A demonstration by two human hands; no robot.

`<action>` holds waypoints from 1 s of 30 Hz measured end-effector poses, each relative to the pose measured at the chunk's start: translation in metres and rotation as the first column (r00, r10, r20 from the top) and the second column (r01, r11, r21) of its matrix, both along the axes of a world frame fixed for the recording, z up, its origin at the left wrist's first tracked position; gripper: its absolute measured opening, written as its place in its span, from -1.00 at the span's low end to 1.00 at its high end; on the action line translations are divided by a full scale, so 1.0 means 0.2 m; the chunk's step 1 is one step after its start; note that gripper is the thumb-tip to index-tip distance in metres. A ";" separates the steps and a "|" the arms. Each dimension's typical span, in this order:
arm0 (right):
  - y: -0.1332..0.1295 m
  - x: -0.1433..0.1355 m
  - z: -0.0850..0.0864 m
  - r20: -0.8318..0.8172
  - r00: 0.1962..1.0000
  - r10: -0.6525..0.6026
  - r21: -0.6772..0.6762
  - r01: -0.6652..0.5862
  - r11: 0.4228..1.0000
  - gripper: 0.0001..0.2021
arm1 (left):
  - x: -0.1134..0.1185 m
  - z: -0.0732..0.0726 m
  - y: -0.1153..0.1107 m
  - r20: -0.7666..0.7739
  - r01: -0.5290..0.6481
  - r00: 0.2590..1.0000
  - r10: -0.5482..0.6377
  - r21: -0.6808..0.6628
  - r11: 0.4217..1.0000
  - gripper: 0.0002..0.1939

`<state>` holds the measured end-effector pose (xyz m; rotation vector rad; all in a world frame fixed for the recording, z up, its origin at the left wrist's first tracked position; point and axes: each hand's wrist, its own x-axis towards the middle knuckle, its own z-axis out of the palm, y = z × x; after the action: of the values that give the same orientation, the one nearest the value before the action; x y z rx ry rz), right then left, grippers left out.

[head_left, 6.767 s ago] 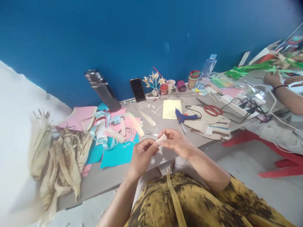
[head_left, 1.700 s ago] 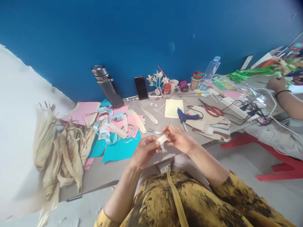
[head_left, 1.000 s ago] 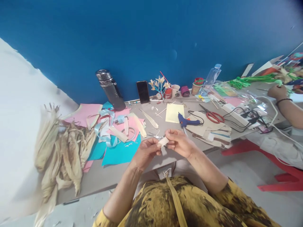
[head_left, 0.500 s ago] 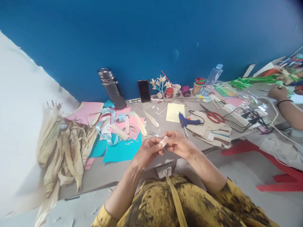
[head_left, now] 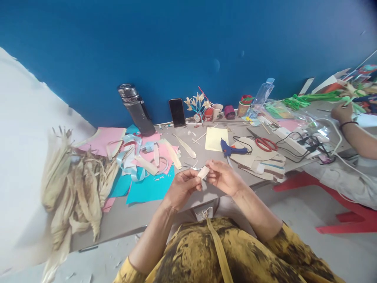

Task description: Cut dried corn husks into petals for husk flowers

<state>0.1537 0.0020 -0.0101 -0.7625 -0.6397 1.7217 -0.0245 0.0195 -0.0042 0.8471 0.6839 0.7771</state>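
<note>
- left hand (head_left: 184, 185) pinched pale strip (head_left: 203, 173) above table's near edge; right hand (head_left: 224, 177) at strip, grip unclear
- glue gun (head_left: 234, 149), yellow paper (head_left: 216, 138) beyond
- flask (head_left: 138, 112), phone (head_left: 177, 113) by wall
- strip more exposed than earlier

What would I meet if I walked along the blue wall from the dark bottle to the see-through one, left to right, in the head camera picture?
Dark grey metal flask → black rectangular phone → cream star-shaped flowers on blue stems → white paper cup → purple round roll → clear plastic bottle with a blue cap.
</note>
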 end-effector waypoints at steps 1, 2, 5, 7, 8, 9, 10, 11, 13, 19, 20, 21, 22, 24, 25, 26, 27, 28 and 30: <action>0.00 0.01 0.00 0.024 0.999 -0.032 0.017 0.032 0.999 -0.67 | 0.00 0.00 0.00 -0.007 -0.009 1.000 0.009 -0.006 1.000 -0.70; 0.00 0.01 0.00 0.069 0.996 -0.051 0.044 0.048 0.998 -0.62 | 0.00 0.00 0.00 -0.016 -0.014 1.000 0.014 -0.007 1.000 -0.71; 0.00 0.00 0.02 0.252 0.966 -0.058 0.118 0.029 0.993 -0.55 | -0.01 -0.01 0.01 -0.046 -0.006 0.999 0.006 0.001 1.000 -0.72; 0.01 -0.03 0.03 0.295 0.955 -0.041 0.104 0.010 0.994 -0.58 | -0.01 -0.01 0.01 -0.051 0.018 0.999 -0.018 0.007 1.000 -0.73; 0.02 -0.03 0.03 0.276 0.961 -0.022 0.081 -0.001 0.997 -0.59 | -0.01 -0.01 0.00 -0.045 0.030 0.999 -0.030 0.007 1.000 -0.74; 0.03 -0.04 0.03 0.235 0.972 0.001 0.057 -0.015 0.998 -0.61 | -0.02 -0.01 0.00 -0.035 0.042 0.998 -0.042 0.004 0.999 -0.74; 0.04 -0.03 0.02 0.186 0.982 0.024 0.038 -0.031 0.999 -0.62 | -0.03 -0.01 0.00 -0.022 0.049 0.999 -0.049 -0.001 0.999 -0.75; 0.05 -0.03 0.02 0.148 0.988 0.033 0.030 -0.038 0.999 -0.62 | -0.04 -0.01 0.00 -0.009 0.048 0.999 -0.048 -0.009 0.999 -0.76; 0.05 0.00 0.00 0.185 0.982 -0.025 0.051 0.016 0.999 -0.62 | -0.06 -0.02 0.00 0.011 0.029 1.000 -0.029 -0.025 0.999 -0.77; 0.00 0.03 -0.10 0.942 0.219 -0.253 0.275 -0.075 0.958 -0.88 | -0.08 -0.05 0.02 0.015 -0.163 0.986 0.165 -0.086 0.983 -0.71; -0.01 0.02 -0.12 0.964 0.038 -0.262 0.265 -0.141 0.954 -0.91 | -0.08 -0.06 0.02 0.021 -0.190 0.981 0.193 -0.099 0.977 -0.71; -0.01 0.02 -0.13 0.959 -0.100 -0.264 0.241 -0.192 0.951 -0.92 | -0.08 -0.06 0.02 0.028 -0.210 0.976 0.215 -0.113 0.971 -0.70; -0.02 0.01 -0.14 0.948 -0.194 -0.254 0.208 -0.227 0.951 -0.91 | -0.08 -0.06 0.03 0.036 -0.227 0.972 0.233 -0.125 0.966 -0.70; -0.02 0.00 -0.15 0.933 -0.284 -0.222 0.146 -0.265 0.953 -0.92 | -0.08 -0.06 0.03 0.041 -0.254 0.964 0.262 -0.143 0.956 -0.69; -0.01 0.00 -0.15 0.927 -0.304 -0.218 0.136 -0.270 0.953 -0.91 | -0.08 -0.05 0.03 0.039 -0.266 0.961 0.275 -0.147 0.953 -0.68; 0.00 0.00 -0.14 0.920 -0.319 -0.225 0.141 -0.266 0.953 -0.88 | -0.09 -0.05 0.03 0.038 -0.277 0.958 0.285 -0.149 0.949 -0.67; 0.00 0.00 -0.14 0.913 -0.333 -0.237 0.152 -0.263 0.953 -0.84 | -0.09 -0.05 0.03 0.037 -0.286 0.955 0.294 -0.149 0.947 -0.66; 0.01 0.00 -0.13 0.906 -0.344 -0.247 0.162 -0.259 0.952 -0.81 | -0.10 -0.05 0.03 0.037 -0.293 0.953 0.302 -0.148 0.944 -0.66; 0.03 0.00 -0.12 0.904 -0.356 -0.237 0.147 -0.262 0.954 -0.77 | -0.11 -0.05 0.03 0.037 -0.307 0.948 0.315 -0.150 0.940 -0.65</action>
<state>0.1538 0.0082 -0.0341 -2.0130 -2.0786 0.2860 -0.0465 0.0261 -0.0132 0.5889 0.8214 1.0212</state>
